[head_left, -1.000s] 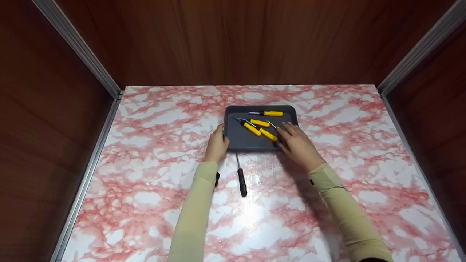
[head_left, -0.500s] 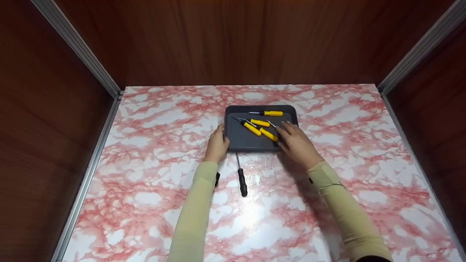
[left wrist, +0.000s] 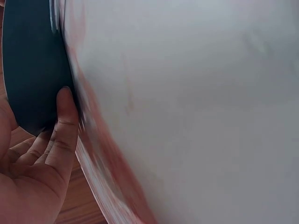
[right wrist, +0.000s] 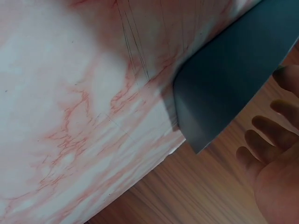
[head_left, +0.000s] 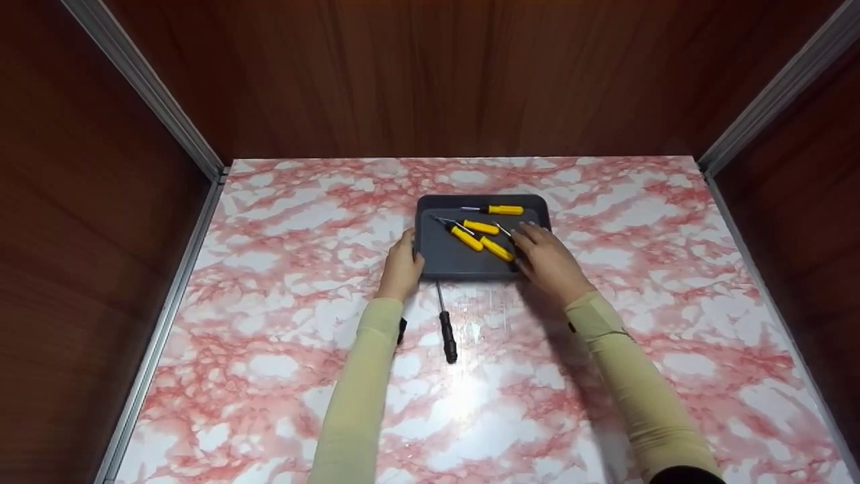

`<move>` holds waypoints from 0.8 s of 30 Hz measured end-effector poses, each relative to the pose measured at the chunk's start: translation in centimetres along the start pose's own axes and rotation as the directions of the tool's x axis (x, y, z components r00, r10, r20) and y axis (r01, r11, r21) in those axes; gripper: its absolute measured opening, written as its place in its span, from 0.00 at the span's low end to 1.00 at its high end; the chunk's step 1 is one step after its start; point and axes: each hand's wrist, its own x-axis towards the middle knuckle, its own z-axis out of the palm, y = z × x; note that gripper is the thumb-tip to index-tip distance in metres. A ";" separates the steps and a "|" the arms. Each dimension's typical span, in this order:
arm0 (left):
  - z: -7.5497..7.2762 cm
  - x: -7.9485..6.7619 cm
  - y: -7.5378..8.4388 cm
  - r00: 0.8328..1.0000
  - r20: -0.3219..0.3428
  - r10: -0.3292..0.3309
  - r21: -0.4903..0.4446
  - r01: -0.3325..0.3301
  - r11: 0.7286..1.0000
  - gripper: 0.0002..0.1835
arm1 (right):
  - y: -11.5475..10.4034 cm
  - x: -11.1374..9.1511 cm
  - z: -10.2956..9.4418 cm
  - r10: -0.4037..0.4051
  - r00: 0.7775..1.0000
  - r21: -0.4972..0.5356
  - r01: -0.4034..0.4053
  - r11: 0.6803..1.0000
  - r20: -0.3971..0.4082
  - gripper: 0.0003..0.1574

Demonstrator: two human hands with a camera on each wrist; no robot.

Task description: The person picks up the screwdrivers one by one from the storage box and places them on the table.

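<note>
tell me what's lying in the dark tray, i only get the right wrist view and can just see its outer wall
Observer: In the head view, four yellow-handled screwdrivers show in the dark tray.
Operator: and where's the left hand, it's out of my picture
Observer: The left hand holds the left end of the dark tray.
Operator: any tool outside the tray
Observer: Yes, a black-handled screwdriver lies on the table, on the person's side of the dark tray, its shaft pointing toward it.
</note>
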 end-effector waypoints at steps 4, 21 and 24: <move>-0.1 -0.1 0.2 1.000 0.005 -0.001 -0.001 0.001 1.000 0.27 | 0.1 0.1 0.1 -0.005 1.000 -0.005 0.005 1.000 -0.014 0.33; -0.1 -0.1 0.2 1.000 0.022 -0.007 0.008 0.006 1.000 0.27 | 0.4 0.1 0.7 0.035 0.999 -0.005 -0.035 0.999 0.012 0.28; -0.2 -0.2 0.2 1.000 0.021 -0.011 0.003 0.010 1.000 0.27 | 0.5 0.2 0.6 0.034 0.999 -0.006 -0.034 0.999 0.032 0.29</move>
